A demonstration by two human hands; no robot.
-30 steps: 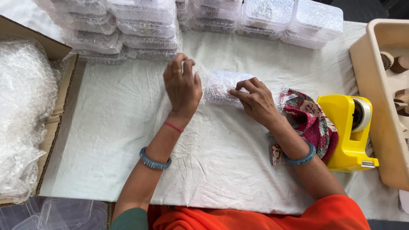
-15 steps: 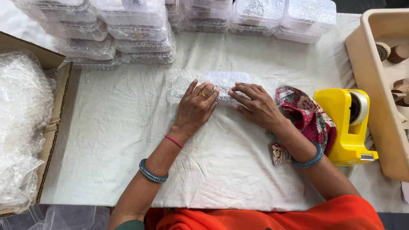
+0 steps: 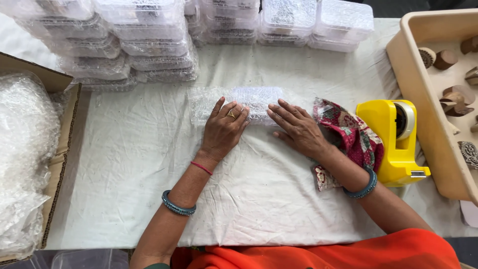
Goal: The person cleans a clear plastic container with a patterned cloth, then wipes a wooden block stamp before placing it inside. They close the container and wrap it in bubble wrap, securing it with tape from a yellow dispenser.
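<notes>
A long bundle wrapped in clear bubble wrap (image 3: 238,100) lies across the white cloth-covered table (image 3: 139,164). My left hand (image 3: 223,129) rests flat on its near left side, fingers spread, a ring on one finger. My right hand (image 3: 298,128) presses flat on its right end. Neither hand is closed around it. A loose flap of wrap sticks out to the left of my left hand. Blue bangles sit on both wrists.
Stacks of clear plastic boxes (image 3: 149,45) line the far edge. A cardboard box of bubble wrap (image 3: 25,149) stands at left. At right are a patterned cloth pouch (image 3: 351,137), a yellow tape dispenser (image 3: 396,139) and a beige tray (image 3: 423,114) holding wooden blocks.
My left hand came down from the bundle's far left end to its near side. The bundle has rolled and flattened out on the cloth. My right hand stayed at its right end.
</notes>
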